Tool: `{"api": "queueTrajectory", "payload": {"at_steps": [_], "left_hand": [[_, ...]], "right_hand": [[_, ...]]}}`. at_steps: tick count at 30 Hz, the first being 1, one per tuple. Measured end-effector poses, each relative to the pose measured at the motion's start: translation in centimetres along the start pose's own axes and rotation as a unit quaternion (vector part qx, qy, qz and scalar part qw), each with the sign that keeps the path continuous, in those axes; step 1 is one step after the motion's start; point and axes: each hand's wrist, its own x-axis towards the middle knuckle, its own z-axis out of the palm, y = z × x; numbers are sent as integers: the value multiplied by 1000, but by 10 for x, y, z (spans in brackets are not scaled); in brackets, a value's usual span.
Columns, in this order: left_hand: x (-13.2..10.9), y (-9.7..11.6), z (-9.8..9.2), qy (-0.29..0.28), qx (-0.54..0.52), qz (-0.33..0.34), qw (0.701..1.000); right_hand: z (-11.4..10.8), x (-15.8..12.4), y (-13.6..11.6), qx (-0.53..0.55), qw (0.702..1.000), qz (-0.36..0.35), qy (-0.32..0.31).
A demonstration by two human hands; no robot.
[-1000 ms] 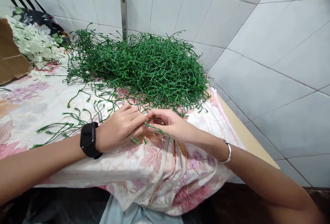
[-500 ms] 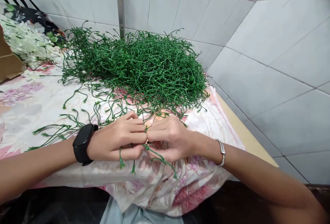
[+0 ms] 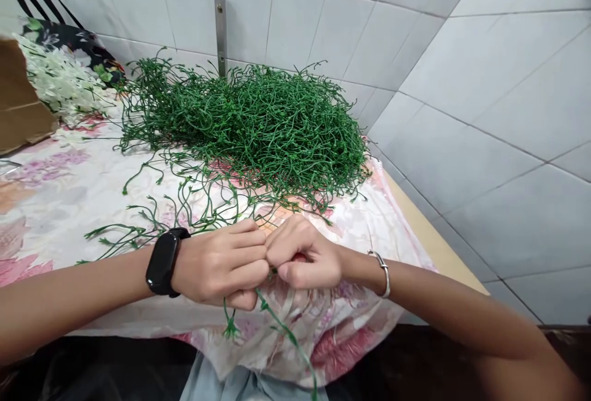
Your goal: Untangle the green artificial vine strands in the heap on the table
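My left hand [image 3: 221, 262] is closed, knuckles up, around thin green artificial flower stems [image 3: 290, 334]. One long stem hangs down from under its fingers towards my lap, and a short forked end dangles further left. My right hand [image 3: 307, 256] is curled with its fingertips pressed against the left one, thumb bent in. A bit of green shows where the two hands meet, so it pinches the stems there too; the exact grip is hidden. Just beyond both hands, loose green stems [image 3: 184, 204] lie spread on the floral tablecloth [image 3: 60, 198].
A large heap of green stems [image 3: 277, 124] lies against the tiled wall [image 3: 295, 19]. White artificial flowers [image 3: 64, 77] and a brown cardboard box [image 3: 23, 105] are at the far left. A metal bracket [image 3: 220, 34] is fixed to the wall. The table's bare edge [image 3: 438, 241] runs along the right.
Both hands have closed tighter and turned where they meet. The long stem now hangs lower, towards my lap. The view has shifted slightly.
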Motion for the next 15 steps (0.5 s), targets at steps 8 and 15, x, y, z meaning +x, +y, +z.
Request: {"api": "queueTrajectory", "payload": {"at_steps": [8,15], "left_hand": [[-10,-3,-5,8,168,24,986],[-12,-14,0,-14,148,-9,989]], "right_hand": [[-1,1,2,-93,991,-7,99],[-18,0,4,-413,902,-97,74]]}}
